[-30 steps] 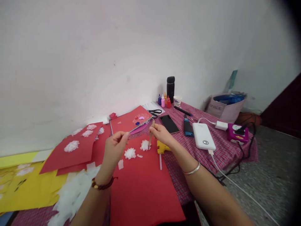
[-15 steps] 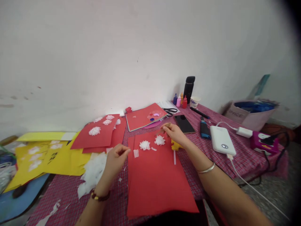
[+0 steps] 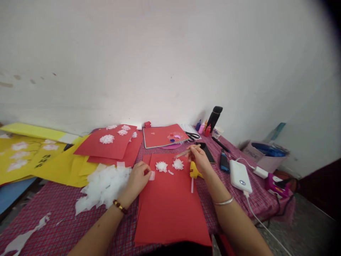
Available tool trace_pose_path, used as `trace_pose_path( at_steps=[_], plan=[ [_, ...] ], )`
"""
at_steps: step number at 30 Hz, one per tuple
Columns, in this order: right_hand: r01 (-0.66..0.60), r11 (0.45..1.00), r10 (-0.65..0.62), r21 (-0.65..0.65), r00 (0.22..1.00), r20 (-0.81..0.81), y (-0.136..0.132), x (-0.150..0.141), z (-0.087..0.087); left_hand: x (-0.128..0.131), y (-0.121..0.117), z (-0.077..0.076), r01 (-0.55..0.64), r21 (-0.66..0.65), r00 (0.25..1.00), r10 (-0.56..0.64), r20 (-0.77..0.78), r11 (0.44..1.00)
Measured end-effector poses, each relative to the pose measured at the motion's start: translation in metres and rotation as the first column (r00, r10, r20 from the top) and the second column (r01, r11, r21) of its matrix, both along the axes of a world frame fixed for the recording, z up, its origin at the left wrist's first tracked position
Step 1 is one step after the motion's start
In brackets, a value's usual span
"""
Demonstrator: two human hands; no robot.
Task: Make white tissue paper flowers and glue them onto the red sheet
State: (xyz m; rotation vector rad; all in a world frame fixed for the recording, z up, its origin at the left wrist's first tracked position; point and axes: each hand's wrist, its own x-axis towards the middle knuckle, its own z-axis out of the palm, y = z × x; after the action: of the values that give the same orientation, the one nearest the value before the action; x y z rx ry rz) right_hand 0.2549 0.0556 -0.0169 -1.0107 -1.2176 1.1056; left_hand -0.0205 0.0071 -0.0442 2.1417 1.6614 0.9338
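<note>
From my remote station I am viewing both forearms reaching in from the lower corners over the desk. The left hand is lying low at the left edge of the red sheet, its fingers curling narrowly beside a pale paper square; whether they are pinching it, I am not able to tell. The right hand is hovering above the sheet's upper right corner, thumb and fingers closing around a wooden stick, which is slanting gently down to the left. Its lower end is pointing just behind the right white paper flower; the left white paper flower is resting near it on the sheet, with a small paper scrap lying between and below them. A yellow glue gun is lying beneath the right wrist. Compared with one second ago, when the stick was standing nearly upright against the right flower, it is now tilting clear of it, and the left hand is sitting lower, by the square, rather than hanging raised near the flowers.
</note>
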Motion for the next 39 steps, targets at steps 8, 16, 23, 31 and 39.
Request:
trace_pose_path(
  at_steps=[8, 16, 23, 31, 39],
  plan=[
    [0.023, 0.997, -0.034, -0.070, 0.986, -0.163, -0.003, -0.002, 0.005, -0.004, -0.002, 0.007, 0.097, -0.247, 0.732, 0.099, 0.674, 0.964],
    [-0.033, 0.998, 0.027, -0.044, 0.990, -0.139, -0.003, 0.002, 0.006, -0.007, -0.006, 0.013, 0.119, -0.279, 0.702, 0.118, 0.702, 0.953],
    [0.087, 0.993, -0.099, 0.077, 0.981, 0.170, 0.003, 0.002, 0.000, -0.061, -0.007, 0.044, -0.256, -0.013, 0.964, 0.256, 0.078, 0.967],
    [0.163, 0.965, -0.231, 0.207, 0.903, 0.363, 0.009, 0.009, -0.007, -0.097, -0.005, 0.051, -0.386, 0.113, 0.763, 0.386, -0.518, 0.916],
    [0.137, 0.968, -0.208, 0.208, 0.906, 0.369, 0.009, 0.008, -0.008, -0.040, -0.020, 0.043, -0.079, 0.026, 0.990, 0.082, -0.118, 0.997]
  ],
)
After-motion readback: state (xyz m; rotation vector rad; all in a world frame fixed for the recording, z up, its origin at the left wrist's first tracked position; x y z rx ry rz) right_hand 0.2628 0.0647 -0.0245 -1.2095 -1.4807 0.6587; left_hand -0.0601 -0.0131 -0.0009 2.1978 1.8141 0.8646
